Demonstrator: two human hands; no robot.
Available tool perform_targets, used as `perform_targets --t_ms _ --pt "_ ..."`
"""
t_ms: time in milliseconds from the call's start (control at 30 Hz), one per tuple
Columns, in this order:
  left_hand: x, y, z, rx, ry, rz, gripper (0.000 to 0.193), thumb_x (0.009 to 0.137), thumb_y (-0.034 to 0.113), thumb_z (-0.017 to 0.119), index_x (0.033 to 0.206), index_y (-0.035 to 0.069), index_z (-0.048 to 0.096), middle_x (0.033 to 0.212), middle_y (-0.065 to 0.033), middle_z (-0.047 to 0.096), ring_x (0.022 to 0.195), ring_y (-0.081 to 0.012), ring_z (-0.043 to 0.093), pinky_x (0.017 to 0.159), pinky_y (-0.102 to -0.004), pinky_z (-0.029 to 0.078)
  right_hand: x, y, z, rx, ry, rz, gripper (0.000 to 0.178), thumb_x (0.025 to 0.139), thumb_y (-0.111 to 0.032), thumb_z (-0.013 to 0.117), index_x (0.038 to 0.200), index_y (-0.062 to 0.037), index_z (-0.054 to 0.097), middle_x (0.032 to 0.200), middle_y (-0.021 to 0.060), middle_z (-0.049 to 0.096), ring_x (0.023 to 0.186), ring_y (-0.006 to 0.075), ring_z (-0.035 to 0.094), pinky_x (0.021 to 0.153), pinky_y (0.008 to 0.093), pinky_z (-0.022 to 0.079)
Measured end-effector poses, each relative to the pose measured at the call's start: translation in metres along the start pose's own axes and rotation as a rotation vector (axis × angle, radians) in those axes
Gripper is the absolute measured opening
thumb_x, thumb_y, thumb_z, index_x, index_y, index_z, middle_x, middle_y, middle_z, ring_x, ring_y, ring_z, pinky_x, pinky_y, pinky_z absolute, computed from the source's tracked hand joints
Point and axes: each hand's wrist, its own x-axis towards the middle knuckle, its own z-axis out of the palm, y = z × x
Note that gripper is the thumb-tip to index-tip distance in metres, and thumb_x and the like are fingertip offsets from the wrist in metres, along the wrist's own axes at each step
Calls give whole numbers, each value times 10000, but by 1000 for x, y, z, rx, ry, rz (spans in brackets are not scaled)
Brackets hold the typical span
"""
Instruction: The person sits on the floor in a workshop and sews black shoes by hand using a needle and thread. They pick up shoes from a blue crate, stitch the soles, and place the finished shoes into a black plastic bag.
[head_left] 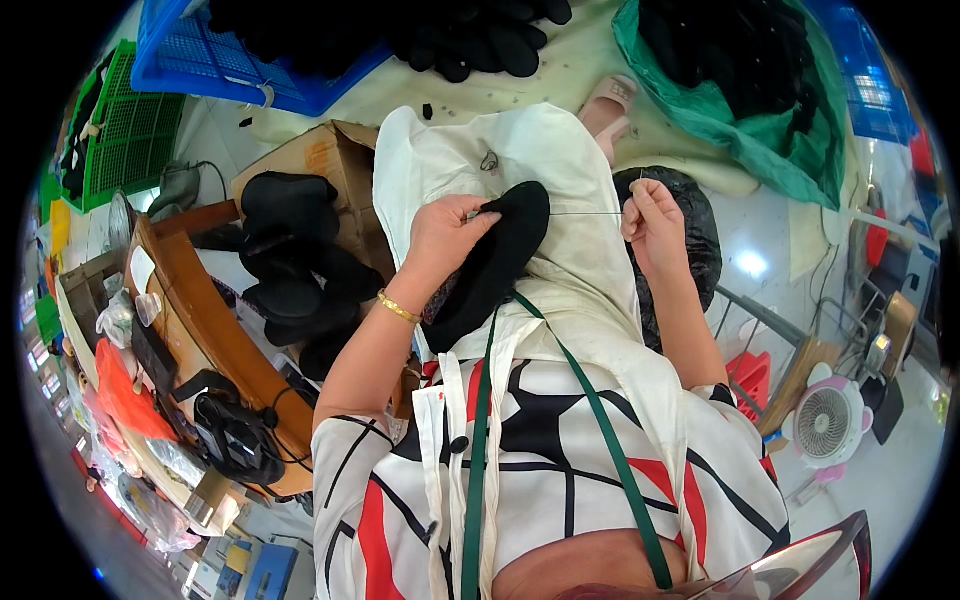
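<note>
My left hand point(447, 236) is closed on the upper edge of a black slipper point(500, 250), a soft, sole-shaped piece held over my lap. A bit of patterned lining shows along its side by my wrist. A dark thread point(585, 213) runs taut from the slipper's right edge to my right hand point(656, 225). The fingers of that hand are pinched on the thread, level with the slipper. A needle is too small to make out. Beneath lies the white apron point(430, 150) on my lap, with a small dark tangle point(489, 161) on it.
On the left, a cardboard box point(350, 165) and several black slippers point(290, 265) stand beside a wooden table point(235, 350). Ahead are a blue crate point(190, 55) and a green sack point(690, 115) of black pieces. A black bag point(690, 260) sits right, a fan point(828, 422) farther right.
</note>
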Motion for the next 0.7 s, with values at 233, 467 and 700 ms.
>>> perform_targets --t_ms 233,467,700 --pt "10 -5 1 214 15 120 236 755 226 757 860 19 716 985 -101 635 874 -293 607 746 -363 487 -68 -58 33 20 -264 -223 48 963 -72 545 925 -42 542 620 -1 475 506 106 427 459 231 331" --pt "6 14 -2 299 38 47 297 760 289 754 781 -1 693 934 -144 661 847 -313 624 728 -382 495 -95 -98 50 295 -1022 -219 172 824 -106 720 775 32 630 568 62 562 429 197 476 408 306 341" --pt "-6 41 10 230 -202 -23 306 845 271 705 719 -4 658 650 -84 647 509 -148 526 496 -312 430 -75 -78 58 305 -1477 8 111 908 -49 635 928 60 627 763 115 685 624 186 657 556 283 501"
